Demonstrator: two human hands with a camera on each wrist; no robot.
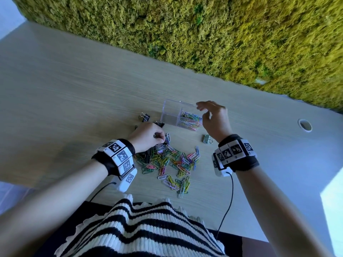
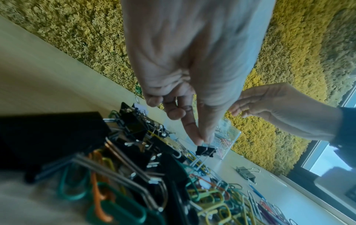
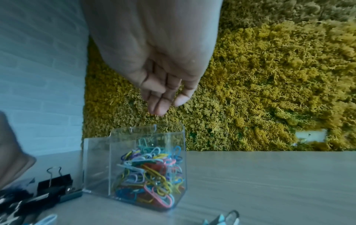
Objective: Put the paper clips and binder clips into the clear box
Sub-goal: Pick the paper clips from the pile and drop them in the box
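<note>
Meanwhile left hand pinches a black binder clip while right hand hangs relaxed, empty, above the clear box.

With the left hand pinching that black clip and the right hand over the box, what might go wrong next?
1. The left hand pinches the small black binder clip only by its wire handle; it may swing or slip before reaching the clear plastic box.
2. Coloured paper clips lie tangled beneath it and could snag and lift too.
3. The open right hand hovers beside the box's rim and might knock the light box over.
</note>
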